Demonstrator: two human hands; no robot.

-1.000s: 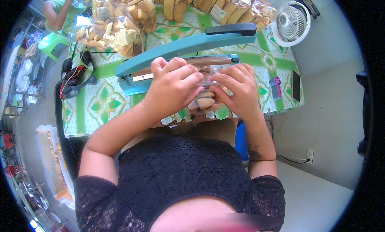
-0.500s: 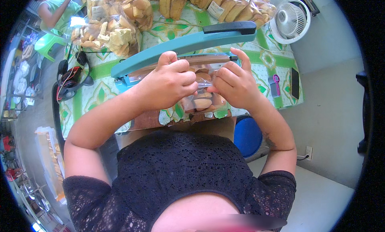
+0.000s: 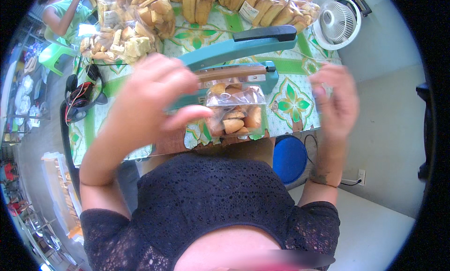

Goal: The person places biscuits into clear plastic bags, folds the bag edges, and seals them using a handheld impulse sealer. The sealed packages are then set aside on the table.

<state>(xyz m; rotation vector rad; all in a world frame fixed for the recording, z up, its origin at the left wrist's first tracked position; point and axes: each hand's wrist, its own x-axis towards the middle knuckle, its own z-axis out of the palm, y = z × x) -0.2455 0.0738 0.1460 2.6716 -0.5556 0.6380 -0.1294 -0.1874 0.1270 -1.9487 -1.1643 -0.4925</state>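
Note:
A clear plastic bag of toasted bread pieces [image 3: 234, 125] lies at the table's near edge, its upper end against the jaw of a teal hand sealer [image 3: 271, 83]. The sealer's lever [image 3: 225, 50] with a black grip is raised. My left hand [image 3: 157, 97], blurred, hovers over the sealer's left part, thumb stretched toward the bag and fingers apart from it. Over the table's right side, my right hand [image 3: 335, 100] is smeared by motion with fingers bent. It covers the spot of a small grey item with a pink ring, and whether it holds anything is hidden.
Large clear bags of bread [image 3: 133, 41] stand along the far side, with more bread bags [image 3: 276, 11] beyond the sealer. A white fan [image 3: 336, 22] is at the far right. Headphones [image 3: 84, 95] lie at the left. A blue round stool [image 3: 289, 159] is below the table. Another person [image 3: 63, 18] sits far left.
Both hands have let go of the bag and drawn apart, the left toward the left, the right out to the right. The bag stays at the sealer.

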